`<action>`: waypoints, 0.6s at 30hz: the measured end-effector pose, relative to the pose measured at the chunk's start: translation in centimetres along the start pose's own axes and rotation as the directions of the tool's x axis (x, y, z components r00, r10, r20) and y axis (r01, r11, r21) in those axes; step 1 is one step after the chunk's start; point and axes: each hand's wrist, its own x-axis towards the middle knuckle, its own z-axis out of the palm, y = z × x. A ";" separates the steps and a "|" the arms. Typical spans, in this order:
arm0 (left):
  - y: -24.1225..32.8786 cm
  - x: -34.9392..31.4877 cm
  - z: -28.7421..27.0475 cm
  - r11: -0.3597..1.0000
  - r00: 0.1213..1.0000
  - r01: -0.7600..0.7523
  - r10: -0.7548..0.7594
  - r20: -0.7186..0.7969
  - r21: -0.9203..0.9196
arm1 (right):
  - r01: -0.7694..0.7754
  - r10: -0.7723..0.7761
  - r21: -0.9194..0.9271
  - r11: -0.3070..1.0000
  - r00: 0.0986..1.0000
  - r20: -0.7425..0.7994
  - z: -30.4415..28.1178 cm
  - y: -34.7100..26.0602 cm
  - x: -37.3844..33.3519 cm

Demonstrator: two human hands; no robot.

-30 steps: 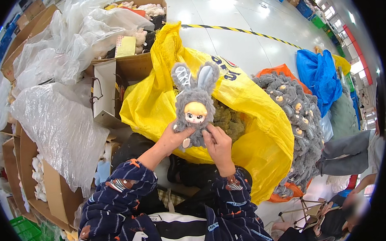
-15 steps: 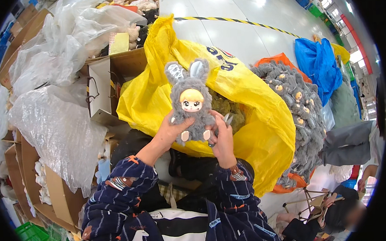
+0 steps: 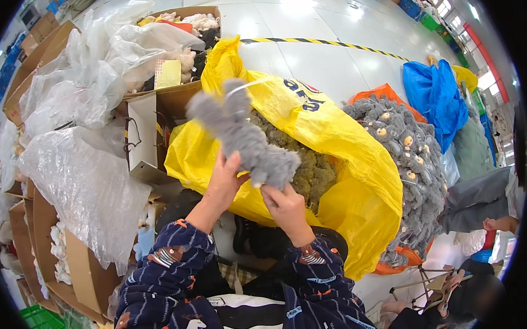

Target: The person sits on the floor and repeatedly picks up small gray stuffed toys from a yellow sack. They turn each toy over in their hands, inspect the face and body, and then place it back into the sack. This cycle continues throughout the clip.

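A grey plush rabbit (image 3: 257,152) is held over the mouth of a yellow woven sack (image 3: 363,186). It tilts with its ears toward the upper left, its face is turned out of sight, and motion blurs the ears. A thin pale strand shows by one ear. My left hand (image 3: 221,180) grips the rabbit from the left side, thumb up. My right hand (image 3: 288,209) is closed at its lower end, fingertips against the fur; whether it also holds a tool is hidden. Fuzzy olive-brown material (image 3: 312,177) lies inside the sack.
On the right, many grey plush rabbits (image 3: 415,162) fill an orange sack, with a blue sack (image 3: 436,99) behind. Cardboard boxes (image 3: 93,271) and clear plastic sheeting (image 3: 85,180) stand left. A folding stool (image 3: 425,284) and another person's hand (image 3: 500,224) are at right.
The rabbit has turned from facing me upright to tilted left with its face hidden. My right hand has moved lower and left; the metal tips seen beside it earlier no longer show.
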 end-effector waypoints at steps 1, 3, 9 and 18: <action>0.4 0.1 0.0 0.984 0.998 0.057 -0.050 0.047 -0.168 | -0.007 0.009 -0.036 0.999 0.999 0.050 -0.2 -0.5 -0.1; 1.1 0.2 -0.4 0.981 0.998 0.058 -0.050 0.048 -0.184 | 0.051 -0.054 0.040 0.998 0.996 0.077 0.1 -0.6 -0.2; 1.9 0.0 -1.2 0.990 1.000 0.001 -0.002 -0.013 -0.144 | -0.425 0.445 0.758 0.495 0.873 0.199 -0.3 -1.3 -0.2; -0.7 0.6 -1.3 0.964 0.977 0.211 -0.212 0.011 -0.160 | -0.002 -0.004 0.354 0.935 1.000 0.017 1.2 0.8 -0.9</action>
